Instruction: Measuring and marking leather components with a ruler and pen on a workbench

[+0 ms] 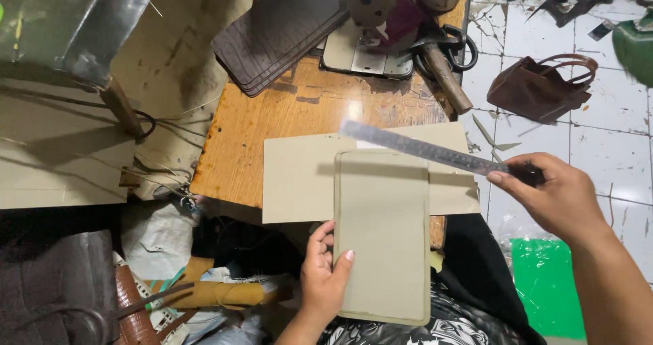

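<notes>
**Card panel and steel ruler held over a wooden surface**

Left hand [325, 277], nearest the camera, grips the left edge of a tall beige card panel [382, 236], thumb on its face, fingers behind. That panel overlaps a wider beige sheet [298, 178], which lies on the orange-brown wooden surface [272, 113] and overhangs its near edge. Right hand [561, 199] pinches one end of a steel ruler [415, 146], held slanted across the panel's top edge. Farther back stand a sewing machine [371, 25] and a stack of dark brown panels [279, 32]. A brown handbag [541, 86] lies on the tiled floor [612, 154].
</notes>
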